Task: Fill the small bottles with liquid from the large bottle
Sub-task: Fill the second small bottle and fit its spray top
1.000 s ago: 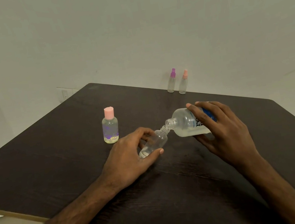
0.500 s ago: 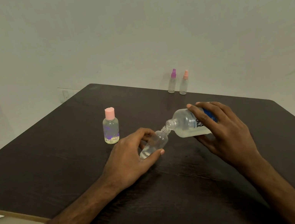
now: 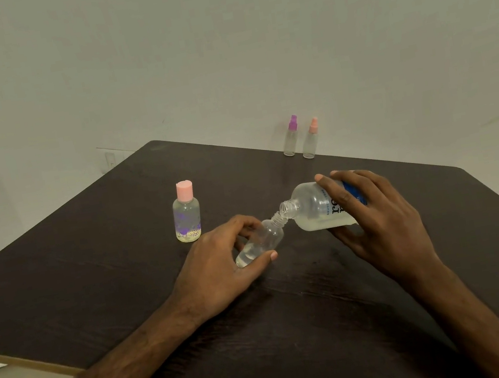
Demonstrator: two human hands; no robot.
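The pour could go wrong in a few ways. The mouths of the two bottles are narrow and only just meet, so if the large bottle [image 3: 314, 211] tips too fast or slides a little sideways, the liquid could miss and run onto the dark counter [image 3: 92, 281]. The small bottle [image 3: 260, 243] leans over too, so I think it could spill from its own mouth if it gets too full. Wet plastic is slippery, and either bottle might twist in its grip. The left hand [image 3: 220, 259] has its fingers and thumb curled round the small bottle, low over the middle of the counter; I cannot tell if its bottom touches the top. The right hand [image 3: 378, 216] grips the large bottle, which lies almost on its side in the air, just to the right. The small bottle is clear, has no cap, and has some liquid sitting in its low end. The large bottle is cloudy clear plastic with a blue label and dark letters, partly hidden by fingers, and its liquid lies along the low side. A pink-capped bottle [image 3: 187, 214] stands upright to the left and looks full. A purple-topped spray bottle [image 3: 290, 137] and a pink-topped spray bottle [image 3: 310, 139] stand side by side at the far edge and look empty.
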